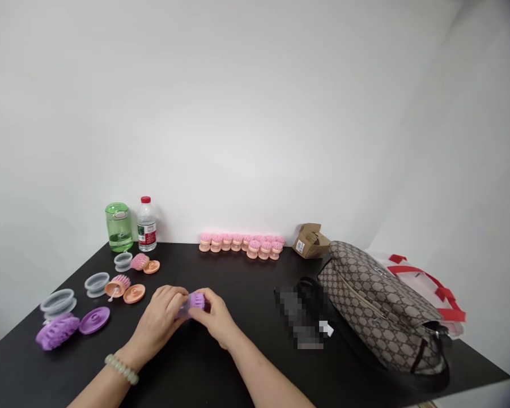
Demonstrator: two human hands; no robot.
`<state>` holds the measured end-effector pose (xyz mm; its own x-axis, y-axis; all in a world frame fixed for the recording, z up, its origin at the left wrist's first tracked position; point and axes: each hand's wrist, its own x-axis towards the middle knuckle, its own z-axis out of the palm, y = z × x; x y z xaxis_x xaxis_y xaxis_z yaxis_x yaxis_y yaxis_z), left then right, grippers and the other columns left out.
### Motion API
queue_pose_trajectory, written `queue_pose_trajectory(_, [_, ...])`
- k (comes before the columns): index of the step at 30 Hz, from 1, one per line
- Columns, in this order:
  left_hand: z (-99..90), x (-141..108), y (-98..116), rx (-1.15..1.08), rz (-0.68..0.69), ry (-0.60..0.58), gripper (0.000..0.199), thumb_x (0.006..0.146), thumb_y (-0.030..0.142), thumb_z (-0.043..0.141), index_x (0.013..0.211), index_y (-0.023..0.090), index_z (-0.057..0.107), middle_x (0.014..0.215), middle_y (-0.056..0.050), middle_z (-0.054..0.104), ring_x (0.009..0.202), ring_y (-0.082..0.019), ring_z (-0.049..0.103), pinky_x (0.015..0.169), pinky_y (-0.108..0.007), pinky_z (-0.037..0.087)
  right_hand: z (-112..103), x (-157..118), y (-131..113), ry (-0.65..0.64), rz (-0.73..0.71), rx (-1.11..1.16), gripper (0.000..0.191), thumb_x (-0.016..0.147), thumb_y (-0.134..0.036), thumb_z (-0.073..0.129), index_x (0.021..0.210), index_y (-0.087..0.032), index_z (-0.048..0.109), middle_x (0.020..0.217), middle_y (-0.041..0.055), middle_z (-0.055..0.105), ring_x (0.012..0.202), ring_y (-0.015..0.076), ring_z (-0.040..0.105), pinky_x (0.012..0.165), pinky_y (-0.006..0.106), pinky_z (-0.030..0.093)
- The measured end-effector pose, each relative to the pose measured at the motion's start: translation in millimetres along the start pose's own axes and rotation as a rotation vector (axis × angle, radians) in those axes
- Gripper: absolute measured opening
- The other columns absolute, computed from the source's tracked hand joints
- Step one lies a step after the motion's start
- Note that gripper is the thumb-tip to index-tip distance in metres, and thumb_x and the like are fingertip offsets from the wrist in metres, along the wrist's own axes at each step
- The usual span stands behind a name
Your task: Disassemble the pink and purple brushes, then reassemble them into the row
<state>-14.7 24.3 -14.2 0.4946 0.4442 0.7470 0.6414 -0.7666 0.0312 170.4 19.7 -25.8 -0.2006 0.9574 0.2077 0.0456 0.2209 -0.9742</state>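
Note:
Both of my hands meet over the middle of the black table around a small brush with purple bristles and a translucent ring part. My left hand wraps round the translucent part. The fingers of my right hand pinch the purple bristle end, which points right. To the left lie translucent rings, a purple bristle head, a purple disc, an orange disc, a pink-bristled orange piece and another pink bristle head.
Pink-and-orange brushes stand in rows by the wall. At the back left are a green container and a water bottle. A cardboard box, a patterned bag and a blurred dark item occupy the right.

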Motion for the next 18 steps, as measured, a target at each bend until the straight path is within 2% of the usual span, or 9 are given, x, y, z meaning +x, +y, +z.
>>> queue_pose_trajectory(3, [0.6,-0.2,-0.9,-0.004,-0.025,0.015,0.009,0.091,0.017,0.054,0.1,0.021,0.054,0.1,-0.007,0.066,0.09,-0.023,0.062,0.079,-0.037,0.052,-0.6,-2.2,-4.2,-0.008,-0.036,0.038,0.07,0.057,-0.022,0.086,0.121,-0.029,0.059,0.123,0.0027,0.061,0.109,0.0237,0.059,0.089,0.034,0.049])
queue_pose_trajectory(5, [1.2,-0.3,-1.2,-0.009,-0.026,0.029,0.008,0.092,0.018,0.054,0.1,0.021,0.054,0.1,-0.007,0.066,0.091,-0.023,0.063,0.08,-0.037,0.052,0.0,-2.7,-3.7,-0.005,0.0,0.099,0.082,0.057,-0.028,0.088,0.131,-0.03,0.053,0.134,0.006,0.055,0.117,0.0254,0.056,0.092,0.036,0.048])
queue_pose_trajectory(6, [1.5,-0.3,-1.2,-0.01,-0.017,0.032,0.009,0.092,0.018,0.054,0.1,0.021,0.054,0.1,-0.007,0.066,0.092,-0.023,0.063,0.081,-0.038,0.053,0.6,-2.4,-2.6,-0.007,0.028,0.127,0.078,0.061,-0.034,0.087,0.13,-0.028,0.052,0.13,0.0071,0.058,0.114,0.0256,0.058,0.09,0.037,0.049])
queue_pose_trajectory(8, [1.9,-0.3,-0.9,-0.004,0.004,0.027,0.011,0.092,0.017,0.054,0.102,0.021,0.054,0.101,-0.006,0.067,0.093,-0.022,0.063,0.088,-0.041,0.052,1.8,-1.3,-0.2,-0.022,0.07,0.15,0.055,0.071,-0.046,0.079,0.118,-0.024,0.06,0.108,0.0057,0.065,0.097,0.0238,0.064,0.081,0.037,0.052])
queue_pose_trajectory(11, [2.0,0.2,-0.3,0.022,0.033,0.021,0.013,0.091,0.015,0.053,0.104,0.021,0.054,0.101,-0.005,0.067,0.093,-0.022,0.064,0.097,-0.046,0.05,2.7,-0.3,0.8,-0.028,0.045,0.131,0.033,0.074,-0.042,0.077,0.098,-0.023,0.064,0.086,-0.0003,0.064,0.082,0.02,0.063,0.075,0.034,0.052])
queue_pose_trajectory(12, [1.9,0.4,-0.2,0.03,0.039,0.029,0.014,0.091,0.015,0.053,0.104,0.021,0.054,0.1,-0.005,0.068,0.093,-0.022,0.065,0.097,-0.046,0.05,2.5,-0.4,0.3,-0.026,0.024,0.124,0.034,0.07,-0.035,0.08,0.098,-0.023,0.065,0.088,-0.0011,0.065,0.084,0.0195,0.063,0.077,0.034,0.051])
queue_pose_trajectory(14, [1.9,0.8,-0.3,0.043,0.044,0.051,0.014,0.091,0.015,0.052,0.103,0.021,0.054,0.099,-0.005,0.068,0.092,-0.022,0.065,0.096,-0.046,0.051,1.7,-0.8,-0.8,-0.016,-0.008,0.125,0.054,0.06,-0.022,0.085,0.109,-0.027,0.063,0.106,-0.0003,0.065,0.097,0.0208,0.062,0.085,0.033,0.05])
queue_pose_trajectory(16, [2.1,0.8,-0.9,0.047,0.04,0.063,0.013,0.091,0.016,0.052,0.103,0.021,0.055,0.099,-0.005,0.069,0.091,-0.022,0.066,0.095,-0.046,0.051,1.1,-1.0,-1.3,0.006,0.002,0.133,0.069,0.058,-0.02,0.085,0.121,-0.028,0.058,0.119,0.0021,0.062,0.106,0.0226,0.061,0.09,0.034,0.049])
queue_pose_trajectory(18, [2.8,0.3,-1.9,0.044,0.033,0.047,0.012,0.091,0.018,0.054,0.103,0.021,0.054,0.099,-0.005,0.068,0.092,-0.022,0.066,0.096,-0.046,0.051,1.0,-0.5,-0.9,0.019,0.027,0.129,0.059,0.065,-0.026,0.082,0.119,-0.026,0.059,0.111,0.0031,0.065,0.102,0.0227,0.063,0.089,0.036,0.049])
